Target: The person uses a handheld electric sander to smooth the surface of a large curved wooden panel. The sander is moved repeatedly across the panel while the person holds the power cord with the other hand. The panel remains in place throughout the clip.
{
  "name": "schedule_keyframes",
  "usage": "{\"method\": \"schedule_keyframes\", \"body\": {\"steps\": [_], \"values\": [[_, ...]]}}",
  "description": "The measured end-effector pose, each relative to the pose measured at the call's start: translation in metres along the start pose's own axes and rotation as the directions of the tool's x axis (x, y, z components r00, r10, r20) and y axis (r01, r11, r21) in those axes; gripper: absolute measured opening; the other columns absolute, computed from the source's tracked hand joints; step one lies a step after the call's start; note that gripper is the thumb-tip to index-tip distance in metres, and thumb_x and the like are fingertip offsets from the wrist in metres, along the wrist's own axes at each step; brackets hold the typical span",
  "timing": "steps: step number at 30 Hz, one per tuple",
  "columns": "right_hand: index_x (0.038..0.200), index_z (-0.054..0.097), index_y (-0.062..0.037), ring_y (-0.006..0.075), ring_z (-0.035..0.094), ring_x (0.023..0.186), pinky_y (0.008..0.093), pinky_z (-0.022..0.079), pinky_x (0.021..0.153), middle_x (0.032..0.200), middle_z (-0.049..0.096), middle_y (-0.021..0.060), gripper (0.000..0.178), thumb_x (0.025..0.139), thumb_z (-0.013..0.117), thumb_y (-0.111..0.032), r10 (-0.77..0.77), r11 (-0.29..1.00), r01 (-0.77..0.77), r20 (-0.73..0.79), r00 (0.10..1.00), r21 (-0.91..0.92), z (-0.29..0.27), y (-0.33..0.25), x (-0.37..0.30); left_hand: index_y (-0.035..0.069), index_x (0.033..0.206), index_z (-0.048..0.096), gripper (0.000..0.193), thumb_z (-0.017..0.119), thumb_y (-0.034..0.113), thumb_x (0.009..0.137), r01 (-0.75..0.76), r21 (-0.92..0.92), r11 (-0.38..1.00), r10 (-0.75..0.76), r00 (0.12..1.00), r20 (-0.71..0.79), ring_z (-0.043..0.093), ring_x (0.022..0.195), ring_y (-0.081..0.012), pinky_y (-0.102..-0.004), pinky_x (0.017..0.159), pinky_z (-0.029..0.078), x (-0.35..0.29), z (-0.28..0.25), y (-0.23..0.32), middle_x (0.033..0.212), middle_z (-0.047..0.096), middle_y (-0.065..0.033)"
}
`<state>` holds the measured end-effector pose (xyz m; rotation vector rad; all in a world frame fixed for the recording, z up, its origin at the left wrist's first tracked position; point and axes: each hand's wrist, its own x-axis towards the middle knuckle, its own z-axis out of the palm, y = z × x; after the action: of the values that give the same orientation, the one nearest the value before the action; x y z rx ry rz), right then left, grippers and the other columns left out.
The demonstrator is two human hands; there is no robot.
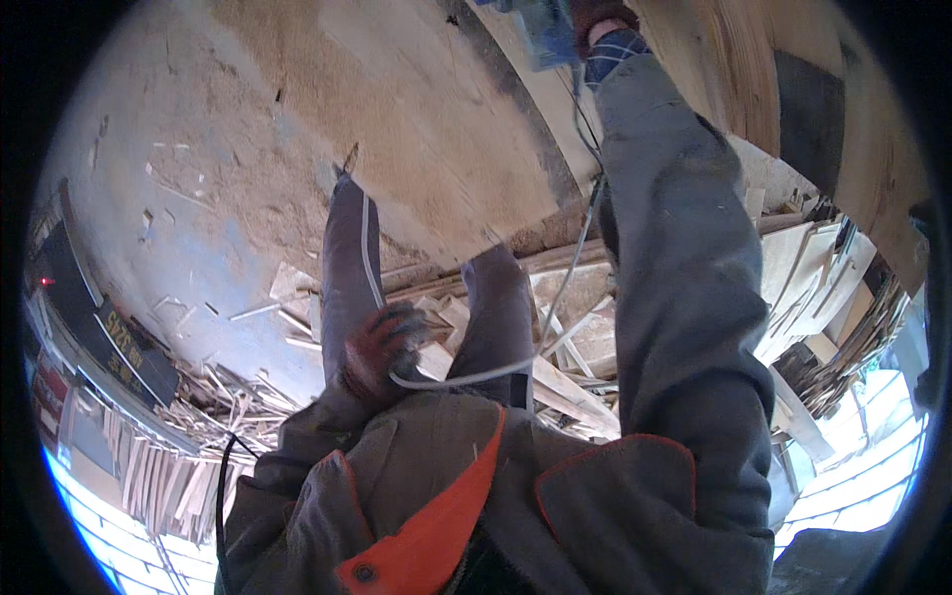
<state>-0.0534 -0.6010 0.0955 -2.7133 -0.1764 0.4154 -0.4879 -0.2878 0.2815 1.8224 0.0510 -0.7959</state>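
Dusty wooden sheeting (426, 119) filled twelve o'clock. Near one, the top edge cut off a blue tool (545, 40) against your right hand (601, 14), fingers hidden. Toward eight, your left hand (379, 352) bent blurred fingers beside a pale cord (466, 380); I couldn't tell whether they gripped it.

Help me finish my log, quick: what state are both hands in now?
Left hand: closed around the pale cable.
Right hand: at the blue tool, partly cut off; its grip cannot be told.
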Motion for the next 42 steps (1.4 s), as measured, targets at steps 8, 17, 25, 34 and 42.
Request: {"method": "schedule_keyframes", "body": {"steps": [8, 17, 25, 34, 42], "values": [[0.148, 0.045, -0.002, 0.0292, 0.054, 0.127, 0.0417, 0.043, 0.11, 0.141, 0.055, 0.0178, 0.046, 0.11, 0.04, -0.027, 0.35, 0.483, -0.419, 0.269, 0.897, 0.769, 0.03, -0.005, -0.218, 0.015, 0.118, 0.07, 0.056, 0.077, 0.04, 0.068, 0.003, 0.132, 0.991, 0.02, 0.984, -0.175, 0.064, 0.117, -0.0357, -0.0467, 0.095, 0.055, -0.004, -0.015, 0.018, 0.123, 0.07, -0.0105], [0.125, 0.06, -0.0009, 0.0251, 0.059, 0.104, 0.0387, 0.048, 0.09, 0.123, 0.061, 0.019, 0.046, 0.106, 0.047, -0.04, 0.253, 0.691, -0.492, 0.461, 0.851, 0.53, 0.037, -0.01, -0.363, 0.013, 0.114, 0.07, 0.06, 0.076, 0.047, 0.064, 0.104, -0.132, 0.986, -0.13, 0.97, -0.207, 0.063, 0.119, -0.0352, -0.0465, 0.096, 0.055, -0.011, -0.05, -0.024, 0.127, 0.068, -0.0097], [0.16, 0.017, -0.0179, 0.0391, 0.037, 0.144, 0.0524, 0.036, 0.118, 0.158, 0.032, 0.0234, 0.085, 0.092, 0.069, -0.018, -0.033, 0.999, 0.039, 0.147, 0.989, -0.033, 0.083, -0.072, -0.188, 0.011, 0.112, 0.071, 0.052, 0.075, 0.04, 0.068, 0.054, 0.184, 0.982, -0.012, 0.975, -0.22, 0.062, 0.12, -0.0384, -0.0501, 0.095, 0.054, -0.056, -0.062, -0.06, 0.125, 0.067, -0.0122], [0.136, 0.044, -0.0058, 0.0311, 0.052, 0.12, 0.0448, 0.044, 0.103, 0.132, 0.052, 0.0206, 0.044, 0.099, 0.06, -0.024, 0.154, 0.833, -0.161, 0.057, 0.986, 0.53, 0.082, -0.124, -0.165, 0.011, 0.115, 0.07, 0.053, 0.07, 0.023, 0.064, 0.014, 0.544, 0.839, 0.047, 0.994, -0.097, 0.054, 0.129, -0.0373, -0.0472, 0.105, 0.049, -0.067, -0.059, -0.144, 0.136, 0.06, -0.0092], [0.129, 0.062, 0.0007, 0.0243, 0.064, 0.114, 0.0389, 0.049, 0.097, 0.126, 0.066, 0.0196, 0.046, 0.105, 0.052, -0.037, 0.173, 0.435, -0.458, 0.428, 0.887, 0.775, 0.05, -0.065, -0.418, 0.006, 0.13, 0.061, 0.081, 0.077, 0.035, 0.057, 0.097, 0.486, 0.868, -0.171, 0.979, 0.111, 0.048, 0.136, -0.0385, -0.046, 0.113, 0.043, -0.035, -0.053, -0.219, 0.144, 0.053, -0.0158]]}}
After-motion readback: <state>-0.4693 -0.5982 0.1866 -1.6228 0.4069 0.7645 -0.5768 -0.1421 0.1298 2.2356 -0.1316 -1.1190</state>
